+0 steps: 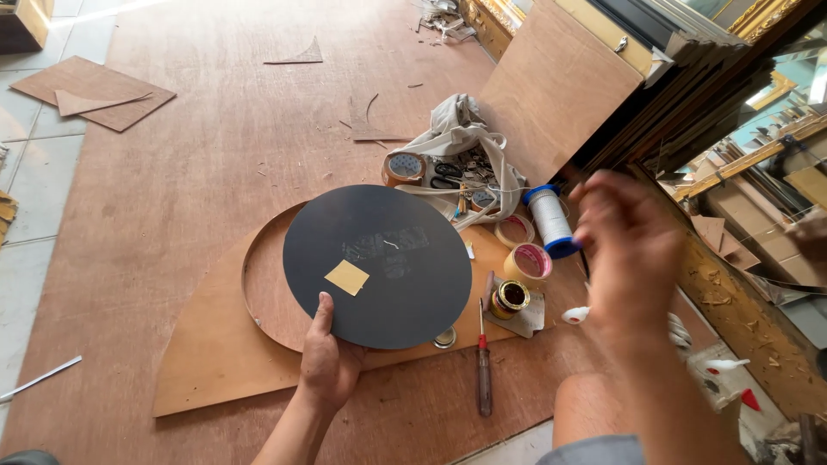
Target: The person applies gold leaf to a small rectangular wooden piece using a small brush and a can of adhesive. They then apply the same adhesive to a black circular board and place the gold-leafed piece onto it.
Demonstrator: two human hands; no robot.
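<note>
Brown plywood floor (172, 215) lies under everything. The round dark grey disc (377, 265) is already out of the round hole in the brown cut board (215, 353) and rests over it. The left hand (327, 362) pinches the disc's near edge. The right hand (629, 250) is blurry, well apart; I cannot tell its grip.

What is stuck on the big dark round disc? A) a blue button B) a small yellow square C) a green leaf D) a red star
B: a small yellow square sits on the dark round disc, whose lower edge the left hand grips; no star, leaf or button is on it.
</note>
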